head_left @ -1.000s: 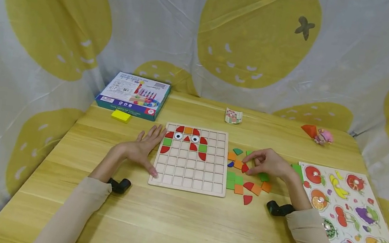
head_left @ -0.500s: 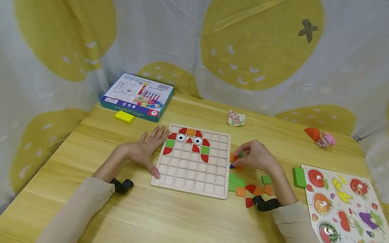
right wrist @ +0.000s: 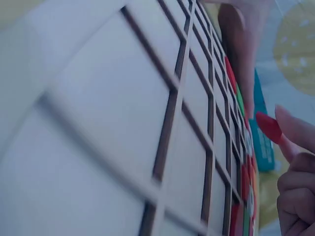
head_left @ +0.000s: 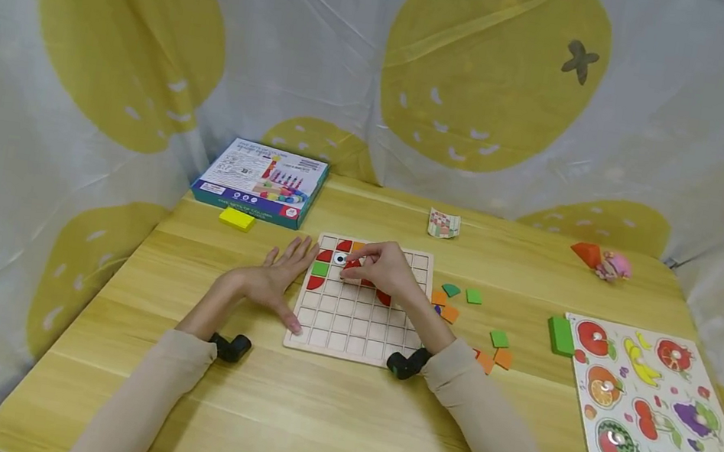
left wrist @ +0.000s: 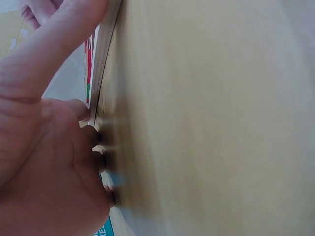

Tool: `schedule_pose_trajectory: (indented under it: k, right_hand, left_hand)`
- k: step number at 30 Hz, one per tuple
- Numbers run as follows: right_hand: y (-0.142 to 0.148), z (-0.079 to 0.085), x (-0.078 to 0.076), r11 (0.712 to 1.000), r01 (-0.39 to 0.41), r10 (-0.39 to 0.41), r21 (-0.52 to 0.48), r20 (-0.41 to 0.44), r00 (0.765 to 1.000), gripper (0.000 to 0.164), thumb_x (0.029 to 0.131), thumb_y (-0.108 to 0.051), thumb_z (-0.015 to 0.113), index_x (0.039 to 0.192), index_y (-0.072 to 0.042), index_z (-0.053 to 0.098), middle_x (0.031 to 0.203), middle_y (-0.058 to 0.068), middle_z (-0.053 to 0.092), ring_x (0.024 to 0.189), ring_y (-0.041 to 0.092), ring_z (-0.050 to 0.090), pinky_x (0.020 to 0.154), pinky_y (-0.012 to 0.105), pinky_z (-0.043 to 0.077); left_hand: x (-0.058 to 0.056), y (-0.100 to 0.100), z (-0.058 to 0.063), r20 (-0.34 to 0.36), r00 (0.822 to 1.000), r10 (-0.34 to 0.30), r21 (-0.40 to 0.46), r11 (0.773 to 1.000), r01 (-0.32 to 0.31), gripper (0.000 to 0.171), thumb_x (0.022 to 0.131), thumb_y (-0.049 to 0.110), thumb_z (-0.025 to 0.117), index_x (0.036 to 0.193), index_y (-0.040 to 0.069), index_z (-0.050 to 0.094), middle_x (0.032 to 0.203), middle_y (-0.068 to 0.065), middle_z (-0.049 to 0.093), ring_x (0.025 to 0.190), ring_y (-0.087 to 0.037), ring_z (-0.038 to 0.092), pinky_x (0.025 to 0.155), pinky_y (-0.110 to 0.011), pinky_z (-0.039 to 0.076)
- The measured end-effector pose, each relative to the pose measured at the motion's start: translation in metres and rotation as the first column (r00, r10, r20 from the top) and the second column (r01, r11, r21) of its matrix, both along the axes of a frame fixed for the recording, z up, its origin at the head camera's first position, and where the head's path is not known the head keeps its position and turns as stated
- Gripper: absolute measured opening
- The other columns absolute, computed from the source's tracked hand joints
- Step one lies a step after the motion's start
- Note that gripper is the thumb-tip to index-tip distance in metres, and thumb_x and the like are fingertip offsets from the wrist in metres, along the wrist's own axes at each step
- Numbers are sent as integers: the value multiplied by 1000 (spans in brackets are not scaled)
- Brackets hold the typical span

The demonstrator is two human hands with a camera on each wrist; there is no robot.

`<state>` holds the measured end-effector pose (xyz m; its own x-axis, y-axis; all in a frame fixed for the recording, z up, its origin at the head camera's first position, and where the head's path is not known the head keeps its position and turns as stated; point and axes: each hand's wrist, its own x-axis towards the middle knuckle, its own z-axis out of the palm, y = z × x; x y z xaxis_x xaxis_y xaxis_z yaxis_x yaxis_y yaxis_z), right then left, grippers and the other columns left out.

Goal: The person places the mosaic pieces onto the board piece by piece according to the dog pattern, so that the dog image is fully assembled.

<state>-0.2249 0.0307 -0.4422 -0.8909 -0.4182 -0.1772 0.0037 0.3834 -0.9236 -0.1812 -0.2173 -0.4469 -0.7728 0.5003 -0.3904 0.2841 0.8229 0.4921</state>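
Observation:
A wooden grid board [head_left: 348, 326] lies mid-table, with red, green and orange pieces and a round eye piece [head_left: 340, 258] set in its upper cells. My left hand [head_left: 267, 282] rests along the board's left side, fingers spread, thumb on the lower left corner. In the left wrist view the thumb [left wrist: 54, 49] lies over the board's edge [left wrist: 102, 54]. Above the upper cells, my right hand [head_left: 386, 272] pinches a red quarter-circle piece [right wrist: 268, 127] between thumb and finger. That hand covers part of the pattern in the head view.
Loose orange squares [head_left: 450, 314] and green squares [head_left: 473, 296] lie right of the board. A fruit puzzle [head_left: 658, 391] and green block [head_left: 560, 336] are farther right. Behind are a toy box [head_left: 261, 177], yellow block [head_left: 236, 219], small picture card [head_left: 443, 224] and pink toy [head_left: 615, 266].
My right hand has moved left from the loose pieces to over the board, carrying the red quarter-circle piece. My left hand stays at the board's left side.

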Motion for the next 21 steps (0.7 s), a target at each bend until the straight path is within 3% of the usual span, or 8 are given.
schedule_pose_trajectory:
  k: [4,8,13,21]
  right_hand:
    - [-14,-5,-3,999,32,-32,-35,3,999,23,74,-14,84,94,-4,76,48,-3,41,46,12,33,45,23,24]
    - [-17,-10,-4,999,38,-38,15,-25,999,23,70,-17,87,88,-6,78,48,-3,45,45,10,35,43,22,25]
    - [-17,-13,-5,997,22,-15,78,-84,996,22,68,-19,88,85,-8,78,66,-2,59,48,10,37,45,20,27]
    - [-17,-11,-7,993,-11,21,114,-82,996,18,73,-15,85,89,-8,78,55,1,51,44,11,33,43,23,27]
  left_hand:
    - [-1,0,-1,2,1000,-2,-13,1000,2,144,60,60,83,154,11,-14,160,-16,-25,147,-38,-23,115,-66,-11]
    - [0,1,1,-1,1000,-4,-12,1000,4,144,60,59,84,154,11,-14,159,-16,-25,147,-37,-23,116,-65,-12]
    - [0,0,1,-4,1000,-3,-9,1000,3,144,60,58,84,154,10,-14,159,-17,-25,147,-38,-23,115,-66,-12]
    - [0,1,1,4,1000,0,0,1000,0,143,61,58,84,154,11,-14,160,-17,-24,147,-38,-22,115,-66,-12]
